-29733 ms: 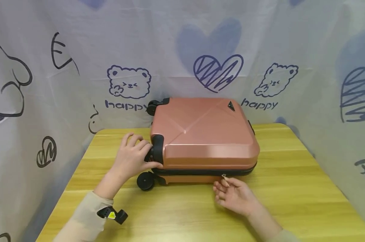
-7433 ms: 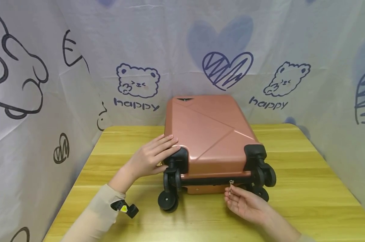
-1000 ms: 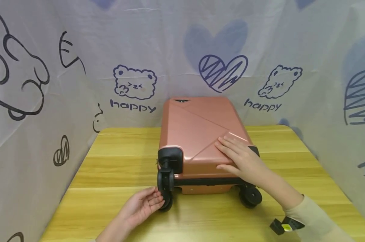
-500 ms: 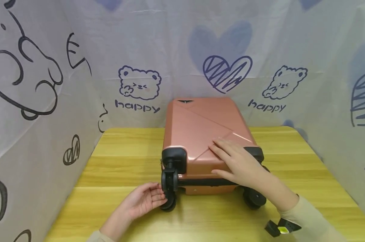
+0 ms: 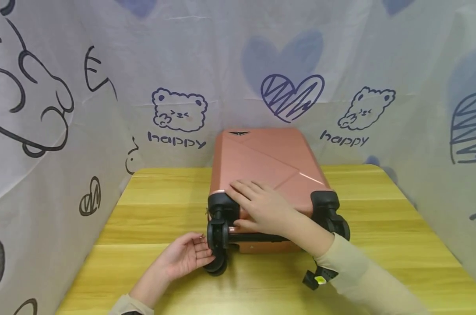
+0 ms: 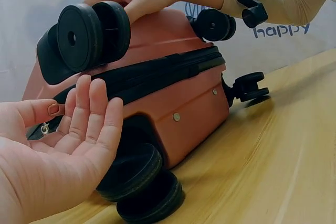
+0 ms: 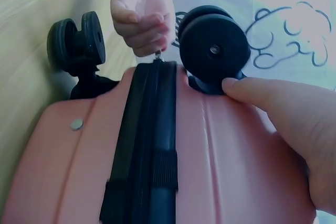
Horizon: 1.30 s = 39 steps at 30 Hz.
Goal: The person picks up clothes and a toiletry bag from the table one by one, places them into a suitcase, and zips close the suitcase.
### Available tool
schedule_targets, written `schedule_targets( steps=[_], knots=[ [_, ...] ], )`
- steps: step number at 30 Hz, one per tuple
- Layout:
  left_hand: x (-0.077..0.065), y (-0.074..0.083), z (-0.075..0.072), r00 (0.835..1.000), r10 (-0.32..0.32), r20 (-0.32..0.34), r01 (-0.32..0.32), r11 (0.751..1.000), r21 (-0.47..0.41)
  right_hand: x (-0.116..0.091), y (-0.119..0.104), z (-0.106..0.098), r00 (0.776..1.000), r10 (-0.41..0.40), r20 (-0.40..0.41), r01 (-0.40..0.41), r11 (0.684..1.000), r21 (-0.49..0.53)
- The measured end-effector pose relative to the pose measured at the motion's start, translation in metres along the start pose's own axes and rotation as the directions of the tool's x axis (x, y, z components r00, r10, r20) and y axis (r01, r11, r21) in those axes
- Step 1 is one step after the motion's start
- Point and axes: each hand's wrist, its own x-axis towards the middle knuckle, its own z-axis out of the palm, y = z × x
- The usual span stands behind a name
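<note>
A pink hard-shell suitcase (image 5: 269,157) lies flat on the table, its black wheels (image 5: 218,236) facing me. My left hand (image 5: 186,256) is by the near left corner, beside those wheels. Its thumb and forefinger pinch the metal zipper pull (image 6: 45,128), while the other fingers are loosely bent. A black zipper (image 7: 142,129) runs round the suitcase's side, and the pull sits just past the corner wheel in the right wrist view. My right hand (image 5: 263,208) rests on the lid near its left front corner, fingers extended and thumb over the front edge.
The yellow wood-grain table (image 5: 163,188) extends on both sides of the suitcase. Behind it hangs a white cloth (image 5: 230,65) with bear and heart drawings. The lower wheels (image 6: 149,198) stick out near my left hand.
From beside the right front corner, my right hand has slid left across the lid to the left front corner. My left hand has stayed beside the left wheels. Earlier, the suitcase was turned sideways.
</note>
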Motion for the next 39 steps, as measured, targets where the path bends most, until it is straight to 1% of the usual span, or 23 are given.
schedule_targets(
  steps=[6,9,12,15,18,20,22,26,29,36,39],
  knots=[
    [0.000,0.000,-0.003,1.000,-0.002,0.019,0.001,0.999,0.035,0.019,-0.013,0.004,0.998,-0.055,-0.026,0.053,0.996,-0.068],
    [0.000,-0.001,-0.004,1.000,0.002,0.021,-0.003,0.999,0.053,0.027,-0.018,0.006,0.995,-0.092,-0.038,0.088,0.991,-0.101],
    [0.000,-0.001,-0.006,1.000,-0.009,0.015,0.008,0.998,0.056,0.033,-0.022,0.008,0.991,-0.130,-0.035,0.124,0.983,-0.135],
    [0.000,-0.001,-0.007,1.000,-0.011,0.009,0.010,0.999,0.047,0.036,-0.023,0.010,0.989,-0.147,-0.020,0.143,0.979,-0.143],
    [0.001,-0.002,-0.006,1.000,0.007,-0.004,-0.006,1.000,0.024,0.035,-0.023,0.010,0.989,-0.148,-0.009,0.146,0.983,-0.115],
    [0.002,-0.004,-0.003,0.999,0.023,-0.032,-0.022,1.000,0.009,0.035,-0.022,0.010,0.989,-0.148,-0.015,0.146,0.984,-0.098],
    [0.002,-0.005,0.001,0.996,0.043,-0.077,-0.043,0.999,0.000,0.034,-0.021,0.010,0.988,-0.152,-0.025,0.149,0.985,-0.092],
    [0.003,-0.008,0.008,0.977,0.076,-0.198,-0.084,0.996,-0.032,0.034,-0.019,0.011,0.984,-0.168,-0.056,0.161,0.981,-0.109],
    [0.004,-0.009,0.013,0.962,0.081,-0.262,-0.103,0.992,-0.073,0.034,-0.017,0.011,0.982,-0.176,-0.074,0.167,0.979,-0.117],
    [0.002,-0.010,0.022,0.942,0.073,-0.327,-0.129,0.980,-0.153,0.033,-0.016,0.011,0.976,-0.192,-0.106,0.182,0.979,-0.092],
    [0.003,-0.010,0.023,0.940,0.084,-0.331,-0.145,0.975,-0.166,0.033,-0.016,0.010,0.975,-0.195,-0.106,0.185,0.978,-0.099]
  ],
)
